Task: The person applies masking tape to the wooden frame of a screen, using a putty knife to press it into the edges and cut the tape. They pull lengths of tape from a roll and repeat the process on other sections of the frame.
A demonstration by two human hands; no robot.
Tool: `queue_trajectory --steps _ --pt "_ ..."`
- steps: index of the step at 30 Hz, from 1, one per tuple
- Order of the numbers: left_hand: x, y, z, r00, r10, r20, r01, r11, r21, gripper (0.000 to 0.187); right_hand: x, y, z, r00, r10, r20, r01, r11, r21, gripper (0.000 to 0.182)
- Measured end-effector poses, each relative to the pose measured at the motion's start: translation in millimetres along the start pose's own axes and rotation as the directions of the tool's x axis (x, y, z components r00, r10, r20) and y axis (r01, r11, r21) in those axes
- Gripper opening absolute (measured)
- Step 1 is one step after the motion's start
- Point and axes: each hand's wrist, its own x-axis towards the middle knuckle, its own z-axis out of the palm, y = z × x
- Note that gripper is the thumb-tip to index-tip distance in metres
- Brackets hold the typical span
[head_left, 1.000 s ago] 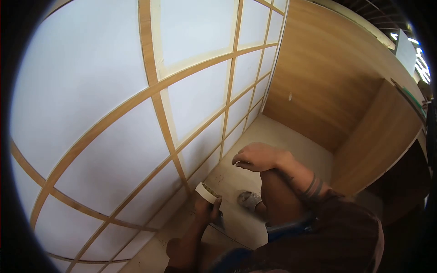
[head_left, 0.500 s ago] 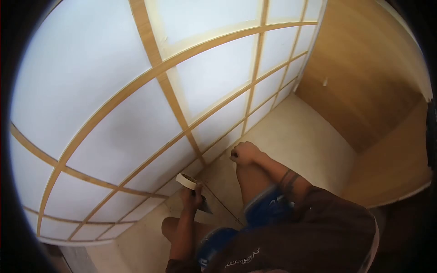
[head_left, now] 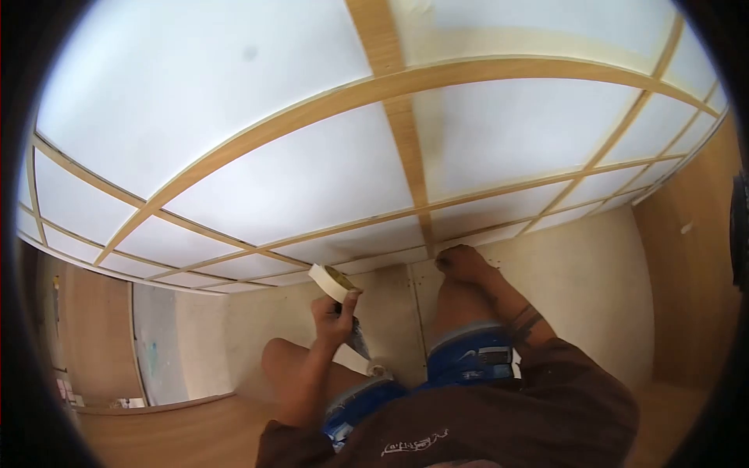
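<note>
My left hand (head_left: 334, 318) is closed round a roll of cream masking tape (head_left: 331, 284), held upright before the panel. A dark-handled tool with a flat blade (head_left: 358, 341) sticks out below the same hand. Over my right knee rests my right hand (head_left: 462, 264), its fingers curled in; anything inside them is hidden. The white panel (head_left: 296, 183) with its wooden grid strips (head_left: 406, 144) rises in front of both hands. Pale tape strips run along some grid edges at the upper right.
A beige floor (head_left: 577, 281) lies beneath my bent legs. Wooden board walls stand at the right (head_left: 686, 281) and at the far left (head_left: 97, 331). Beside the left one is a grey-white surface (head_left: 160, 335). A wooden surface (head_left: 179, 437) spans the lower left.
The head view has swung left, bringing the left-side boards into sight. My left hand still holds the tape roll and bladed tool; my right hand stays at the right knee.
</note>
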Motion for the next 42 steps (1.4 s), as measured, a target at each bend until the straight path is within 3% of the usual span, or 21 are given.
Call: queue_trajectory --steps 1,2,4,8,10,14,16,17,20,22,23,26,30,36,38,42 --pt "-9 -4 3 0.989 -0.150 -0.007 0.148 0.983 -0.110 0.021 4 6 5 0.999 -0.010 0.032 0.010 1.000 0.019 0.032" --pt "-20 -9 4 0.985 -0.170 -0.011 0.168 0.980 -0.109 0.021 8 10 11 0.999 -0.013 0.053 0.012 1.000 0.022 0.032" --pt "-37 -1 7 0.921 -0.386 0.044 0.387 0.904 -0.183 0.024 12 21 16 0.999 -0.050 0.006 0.050 0.997 0.064 0.031" --pt "-71 14 2 0.822 -0.548 0.157 0.568 0.767 -0.298 0.026 9 22 15 0.993 -0.108 -0.047 0.109 0.994 0.031 0.034" --pt "-78 24 4 0.772 -0.609 0.183 0.629 0.689 -0.360 0.027 9 20 13 1.000 0.015 -0.019 -0.013 0.990 0.139 0.030" --pt "-91 -22 15 0.800 -0.582 0.143 0.589 0.719 -0.369 0.034 -8 1 0 0.998 -0.012 -0.068 0.015 0.999 0.045 0.032" --pt "-82 -41 18 0.813 -0.573 0.104 0.562 0.725 -0.397 0.035 -29 -62 -48 0.977 -0.190 0.098 0.174 0.973 0.153 0.028" --pt "-80 -45 19 0.808 -0.587 0.059 0.554 0.721 -0.416 0.036 -37 -79 -62 0.980 -0.175 0.091 0.162 0.977 0.141 0.028" --pt "-67 -52 8 0.792 -0.598 0.123 0.554 0.621 -0.555 0.037 -52 -127 -117 0.924 -0.190 -0.333 0.244 0.961 0.129 0.021" --pt "-66 -63 7 0.781 -0.612 0.128 0.577 0.627 -0.523 0.035 -55 -154 -155 0.791 -0.200 -0.578 0.277 0.960 0.047 0.022" --pt "-64 -61 7 0.784 -0.615 0.083 0.558 0.641 -0.527 0.036 -54 -160 -169 0.706 -0.239 -0.667 0.296 0.955 -0.028 0.022" --pt "-65 -66 12 0.798 -0.603 0.005 0.491 0.645 -0.585 0.040 -48 -179 -192 0.625 -0.284 -0.727 0.292 0.949 -0.120 0.023" --pt "-67 -51 5 0.842 -0.537 -0.056 0.430 0.731 -0.530 0.044 -39 -181 -185 0.601 -0.441 -0.667 0.274 0.897 -0.346 0.024" --pt "-64 -43 5 0.871 -0.473 -0.134 0.365 0.804 -0.469 0.042 -51 -154 -202 0.624 -0.404 -0.669 0.294 0.915 -0.278 0.021" --pt "-64 -38 7 0.867 -0.480 -0.137 0.352 0.782 -0.514 0.040 -63 -135 -216 0.631 -0.263 -0.729 0.258 0.958 -0.122 0.019" --pt "-68 -36 4 0.883 -0.459 -0.093 0.345 0.773 -0.533 0.037 -87 -54 -252 0.557 -0.245 -0.793 0.275 0.956 -0.102 0.016"
